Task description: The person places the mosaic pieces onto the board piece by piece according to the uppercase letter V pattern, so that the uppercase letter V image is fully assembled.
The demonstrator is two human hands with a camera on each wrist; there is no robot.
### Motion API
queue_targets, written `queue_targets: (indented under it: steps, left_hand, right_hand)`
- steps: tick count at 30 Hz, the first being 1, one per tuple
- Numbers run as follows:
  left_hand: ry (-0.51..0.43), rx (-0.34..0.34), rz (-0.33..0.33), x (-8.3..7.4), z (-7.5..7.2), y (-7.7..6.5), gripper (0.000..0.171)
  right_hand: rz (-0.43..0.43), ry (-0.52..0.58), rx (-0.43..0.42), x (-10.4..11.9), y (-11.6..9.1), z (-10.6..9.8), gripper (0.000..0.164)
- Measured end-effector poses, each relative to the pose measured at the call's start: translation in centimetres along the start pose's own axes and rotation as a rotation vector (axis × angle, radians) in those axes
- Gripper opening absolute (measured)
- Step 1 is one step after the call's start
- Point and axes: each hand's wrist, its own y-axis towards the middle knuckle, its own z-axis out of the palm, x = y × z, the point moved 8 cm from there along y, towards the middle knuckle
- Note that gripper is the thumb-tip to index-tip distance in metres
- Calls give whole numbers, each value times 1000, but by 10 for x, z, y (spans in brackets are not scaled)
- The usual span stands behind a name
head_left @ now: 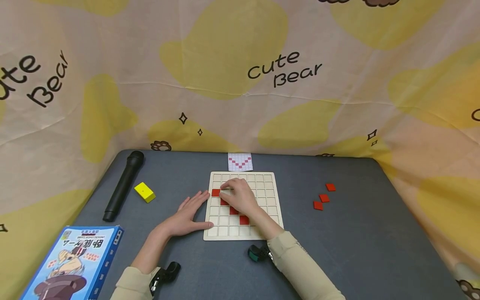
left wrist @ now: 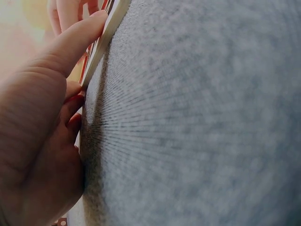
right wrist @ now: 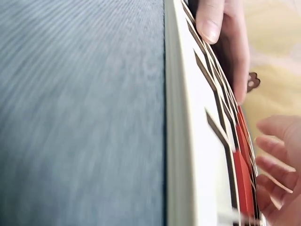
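The left hand (head_left: 189, 214) lay flat and open on the table (head_left: 356, 250), touching the board's (head_left: 268, 183) edge; the right hand (head_left: 240, 196), fingers relaxed, pressed a red tile (head_left: 215, 192) into it.

Long cream-coloured fabric sleeves (head_left: 300, 266) down to both wrists, a small black strapped-on camera (head_left: 165, 276) at each.

A pale wooden grid board (head_left: 243, 206) carrying a diagonal of red square tiles (head_left: 234, 211) lies on the dark grey felt desk (head_left: 360, 233), beside a yellow rectangular block (head_left: 144, 192), a black cylindrical microphone (head_left: 124, 185) and a cream-and-yellow "Cute Bear" cloth backdrop (head_left: 240, 71).
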Motion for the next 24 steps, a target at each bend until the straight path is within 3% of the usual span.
queue_targets:
  steps: [4, 12, 17, 24]
  left_hand:
    - [3, 1, -10, 0, 1, 1, 97]
    - [26, -21, -18, 0, 0, 1, 96]
    - [54, -26, -11, -3, -1, 1, 94]
    - [94, -41, -5, -10, -3, -1, 90]
  right_hand:
    - [9, 109, -42, -10, -8, -16, 17]
    - [123, 187, -66, -47, -36, -54, 13]
    - [165, 168, -71, -67, -57, -79, 14]
    - [137, 68, -126, -85, -94, -115, 13]
